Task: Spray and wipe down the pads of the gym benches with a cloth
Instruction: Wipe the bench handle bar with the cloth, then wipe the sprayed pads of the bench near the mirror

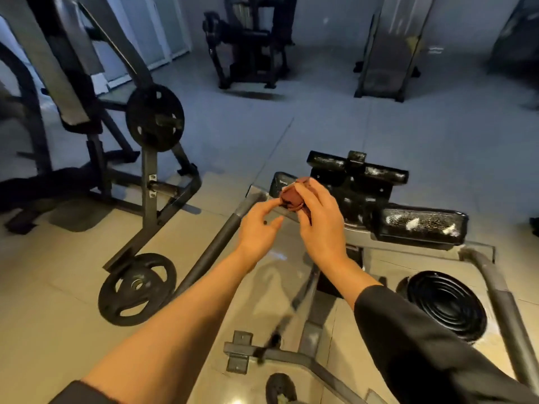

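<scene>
My right hand [320, 220] grips a bunched dark red cloth [291, 198] in front of me, above the machine's frame. My left hand [259, 225] reaches toward the cloth, its index fingertip touching the cloth's lower edge, the other fingers relaxed. Just beyond the hands sit black pads speckled with white spray foam: a small left pad [278, 183], a far pad [358, 169] and a larger right pad [420, 225]. No spray bottle is in view.
A grey machine frame [210, 252] runs diagonally under my left arm. Weight plates hang on a rack post at left [154, 118] and lean low [137, 288]. A black plate stack [446, 304] sits at right. Other machines [248, 39] stand across the grey floor.
</scene>
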`<action>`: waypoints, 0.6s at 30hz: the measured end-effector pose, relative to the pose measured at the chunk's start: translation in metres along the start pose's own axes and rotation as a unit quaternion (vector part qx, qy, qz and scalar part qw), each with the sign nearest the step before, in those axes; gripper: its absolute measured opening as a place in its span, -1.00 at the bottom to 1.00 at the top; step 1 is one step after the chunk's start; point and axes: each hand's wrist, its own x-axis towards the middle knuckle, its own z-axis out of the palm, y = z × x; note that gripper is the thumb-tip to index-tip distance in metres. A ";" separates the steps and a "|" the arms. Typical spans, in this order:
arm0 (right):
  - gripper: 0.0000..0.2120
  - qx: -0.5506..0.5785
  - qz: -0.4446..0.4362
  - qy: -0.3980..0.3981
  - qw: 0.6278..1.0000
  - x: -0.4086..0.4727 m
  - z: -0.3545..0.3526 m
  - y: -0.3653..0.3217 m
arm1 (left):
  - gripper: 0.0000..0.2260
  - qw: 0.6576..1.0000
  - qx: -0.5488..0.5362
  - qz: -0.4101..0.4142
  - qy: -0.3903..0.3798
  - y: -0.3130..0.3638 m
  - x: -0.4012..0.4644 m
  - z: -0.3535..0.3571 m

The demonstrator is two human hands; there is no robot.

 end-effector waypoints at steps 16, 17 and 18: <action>-0.11 -0.409 -0.142 -0.191 0.881 0.050 0.035 0.054 | -0.20 0.952 0.294 0.085 -0.032 -0.077 0.097 -0.029; -0.11 -0.420 -0.138 -0.193 0.876 0.042 0.024 0.059 | -0.20 0.961 0.265 0.068 -0.037 -0.079 0.099 -0.031; -0.11 -0.425 -0.131 -0.198 0.874 0.034 0.016 0.061 | -0.20 0.969 0.238 0.059 -0.042 -0.081 0.100 -0.032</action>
